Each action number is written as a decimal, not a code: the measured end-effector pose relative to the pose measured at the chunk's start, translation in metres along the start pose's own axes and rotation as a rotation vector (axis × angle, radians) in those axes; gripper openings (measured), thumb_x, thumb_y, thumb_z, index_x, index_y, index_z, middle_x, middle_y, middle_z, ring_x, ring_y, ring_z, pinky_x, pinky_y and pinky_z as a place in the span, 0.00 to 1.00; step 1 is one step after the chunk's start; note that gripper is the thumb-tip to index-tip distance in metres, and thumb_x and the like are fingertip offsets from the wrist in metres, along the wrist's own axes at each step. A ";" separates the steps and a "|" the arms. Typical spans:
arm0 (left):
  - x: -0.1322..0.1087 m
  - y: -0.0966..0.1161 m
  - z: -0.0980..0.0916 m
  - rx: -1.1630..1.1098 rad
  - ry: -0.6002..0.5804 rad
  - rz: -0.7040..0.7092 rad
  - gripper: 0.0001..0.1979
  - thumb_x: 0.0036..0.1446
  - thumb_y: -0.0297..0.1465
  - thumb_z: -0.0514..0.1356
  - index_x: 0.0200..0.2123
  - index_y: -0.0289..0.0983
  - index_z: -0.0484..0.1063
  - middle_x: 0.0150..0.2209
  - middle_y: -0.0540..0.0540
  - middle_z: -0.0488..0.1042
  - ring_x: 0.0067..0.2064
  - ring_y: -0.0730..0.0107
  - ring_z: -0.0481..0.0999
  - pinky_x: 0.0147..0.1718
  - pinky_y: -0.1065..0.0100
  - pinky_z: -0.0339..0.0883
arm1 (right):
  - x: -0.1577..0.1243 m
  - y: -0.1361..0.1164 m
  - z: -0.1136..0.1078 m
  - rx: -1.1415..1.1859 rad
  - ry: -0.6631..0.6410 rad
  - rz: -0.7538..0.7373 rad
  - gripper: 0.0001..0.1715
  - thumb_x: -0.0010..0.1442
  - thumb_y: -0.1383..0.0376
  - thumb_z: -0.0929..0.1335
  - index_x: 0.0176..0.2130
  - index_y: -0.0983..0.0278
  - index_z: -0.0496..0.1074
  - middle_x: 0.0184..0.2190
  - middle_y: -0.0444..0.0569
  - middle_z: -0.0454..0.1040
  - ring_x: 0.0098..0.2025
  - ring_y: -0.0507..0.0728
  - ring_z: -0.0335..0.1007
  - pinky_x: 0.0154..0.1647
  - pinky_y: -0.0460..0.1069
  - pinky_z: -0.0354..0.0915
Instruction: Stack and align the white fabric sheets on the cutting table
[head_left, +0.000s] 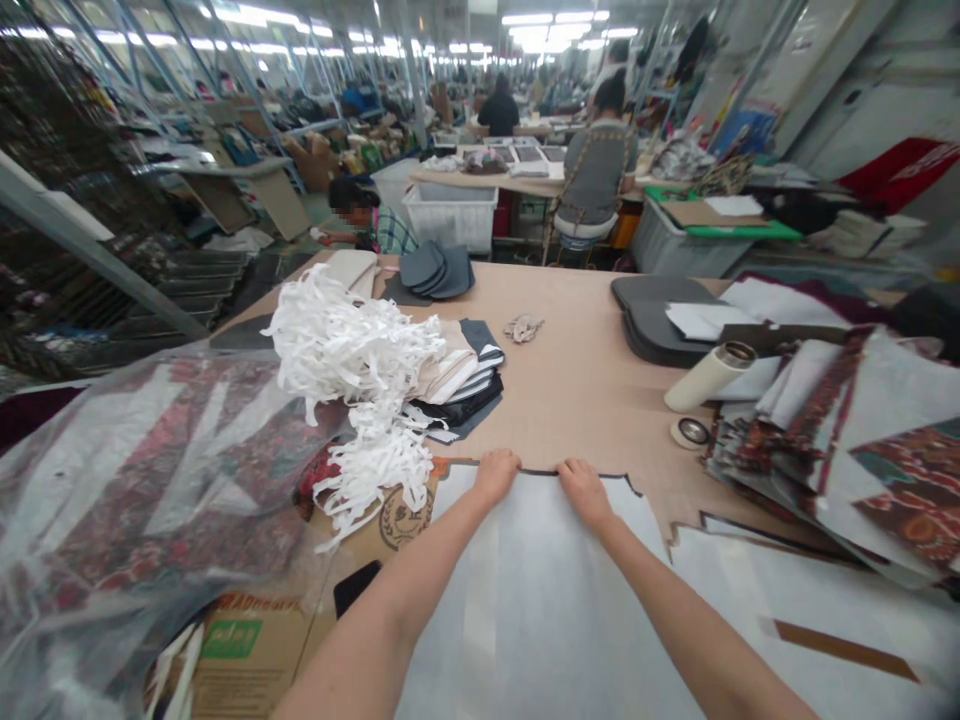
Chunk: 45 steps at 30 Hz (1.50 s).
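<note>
Pressing down on the far edge of a white fabric sheet (540, 600), I have both hands side by side, close together but not touching. My left hand (495, 475) lies with its fingers curled over the dark-trimmed edge, and my right hand (585, 490) does the same just beside it; both are bent at the knuckles, gripping that edge. The sheet lies flat on the tan table (585, 390) right in front of me.

To my left, a clear plastic bag (150, 480) of patterned cloth sits on a cardboard box (247, 650). Just past my left hand a tangle of white strips (352, 370) spills over a stack of folded pieces (465, 375). To my right lie a tape ring (690, 432), a cream roll (709, 377) and a heap of patterned cut pieces (847, 440). Farther off, grey pads (435, 270) and a dark grey stack (656, 315) rest on the table. Beyond, a seated person (598, 170) works at another table.
</note>
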<state>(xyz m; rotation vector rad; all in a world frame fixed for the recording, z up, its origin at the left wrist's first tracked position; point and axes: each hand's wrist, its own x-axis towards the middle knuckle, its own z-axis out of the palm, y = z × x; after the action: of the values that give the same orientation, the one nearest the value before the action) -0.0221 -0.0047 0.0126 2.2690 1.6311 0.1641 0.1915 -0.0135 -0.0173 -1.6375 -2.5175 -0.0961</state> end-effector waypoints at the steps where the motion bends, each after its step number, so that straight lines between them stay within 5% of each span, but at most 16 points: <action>1: 0.003 0.002 0.000 -0.003 -0.002 -0.001 0.11 0.57 0.27 0.52 0.38 0.38 0.73 0.40 0.43 0.73 0.46 0.63 0.69 0.47 0.62 0.59 | 0.000 -0.001 0.000 0.013 0.001 0.068 0.10 0.59 0.71 0.61 0.39 0.65 0.70 0.37 0.53 0.69 0.42 0.59 0.61 0.43 0.51 0.56; 3: 0.006 0.001 0.000 -0.020 -0.002 -0.023 0.10 0.56 0.28 0.53 0.38 0.38 0.73 0.40 0.44 0.72 0.47 0.63 0.68 0.48 0.63 0.59 | 0.004 -0.012 0.000 0.053 0.004 0.135 0.12 0.59 0.71 0.61 0.41 0.64 0.70 0.38 0.53 0.69 0.43 0.59 0.62 0.43 0.51 0.57; 9: -0.015 -0.033 -0.007 -0.080 0.032 -0.030 0.10 0.56 0.29 0.55 0.41 0.39 0.72 0.41 0.45 0.71 0.46 0.65 0.67 0.47 0.66 0.58 | 0.021 -0.066 0.012 0.119 0.009 0.033 0.14 0.59 0.71 0.61 0.45 0.63 0.69 0.41 0.53 0.69 0.44 0.59 0.62 0.44 0.51 0.58; 15: -0.025 -0.048 -0.002 0.037 0.021 0.056 0.12 0.60 0.31 0.51 0.42 0.42 0.72 0.42 0.45 0.70 0.48 0.64 0.65 0.48 0.64 0.54 | 0.032 -0.094 0.019 0.136 0.048 -0.099 0.14 0.61 0.71 0.60 0.45 0.64 0.68 0.41 0.52 0.69 0.44 0.58 0.62 0.45 0.51 0.59; 19: -0.031 -0.059 0.001 0.112 0.033 0.192 0.13 0.61 0.29 0.49 0.45 0.43 0.70 0.44 0.45 0.70 0.48 0.64 0.64 0.49 0.62 0.52 | 0.024 -0.085 0.020 0.086 0.076 -0.299 0.16 0.60 0.72 0.60 0.48 0.66 0.67 0.42 0.54 0.69 0.45 0.59 0.61 0.47 0.53 0.60; 23: -0.041 -0.074 -0.006 0.146 0.029 0.207 0.13 0.60 0.29 0.49 0.42 0.40 0.71 0.42 0.44 0.71 0.47 0.63 0.64 0.47 0.60 0.53 | 0.000 -0.045 0.018 0.044 0.148 -0.341 0.20 0.58 0.77 0.59 0.49 0.68 0.67 0.45 0.56 0.68 0.49 0.60 0.60 0.50 0.54 0.59; 28: -0.042 -0.079 -0.019 0.052 0.026 -0.017 0.11 0.58 0.29 0.52 0.40 0.39 0.73 0.42 0.44 0.71 0.48 0.62 0.65 0.46 0.62 0.56 | -0.011 -0.014 0.008 0.019 0.109 -0.204 0.16 0.57 0.76 0.59 0.42 0.68 0.70 0.39 0.55 0.70 0.44 0.59 0.62 0.47 0.53 0.60; 32: -0.029 -0.066 -0.026 0.003 0.032 -0.068 0.11 0.58 0.29 0.52 0.36 0.36 0.74 0.39 0.43 0.73 0.47 0.61 0.67 0.46 0.62 0.57 | 0.016 -0.046 0.002 0.108 0.048 0.012 0.09 0.58 0.69 0.61 0.34 0.67 0.71 0.35 0.53 0.70 0.40 0.57 0.64 0.43 0.50 0.60; 37: -0.010 -0.045 -0.022 -0.155 0.135 -0.095 0.11 0.59 0.32 0.51 0.40 0.37 0.71 0.42 0.44 0.73 0.46 0.64 0.69 0.47 0.64 0.59 | 0.056 -0.099 0.010 0.366 0.037 0.014 0.18 0.58 0.66 0.64 0.48 0.65 0.66 0.44 0.51 0.70 0.47 0.56 0.63 0.48 0.49 0.57; 42: -0.016 -0.060 -0.015 -0.369 0.169 -0.385 0.23 0.50 0.27 0.60 0.51 0.33 0.63 0.49 0.40 0.70 0.50 0.64 0.69 0.47 0.68 0.60 | 0.076 -0.100 0.006 0.262 -0.074 0.204 0.12 0.60 0.69 0.60 0.37 0.65 0.72 0.37 0.51 0.71 0.43 0.57 0.64 0.44 0.49 0.57; 45: -0.029 -0.072 -0.010 -0.415 0.142 -0.519 0.16 0.50 0.26 0.60 0.44 0.34 0.69 0.43 0.42 0.74 0.45 0.65 0.72 0.44 0.68 0.62 | 0.078 -0.101 0.004 0.267 -0.024 0.185 0.13 0.60 0.70 0.59 0.39 0.65 0.71 0.38 0.52 0.71 0.43 0.56 0.63 0.44 0.49 0.57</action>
<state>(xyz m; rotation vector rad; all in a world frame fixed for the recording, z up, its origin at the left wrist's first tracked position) -0.0997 -0.0095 0.0009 1.5095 1.9789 0.4873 0.0677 0.0164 -0.0075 -1.7544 -2.2626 0.2682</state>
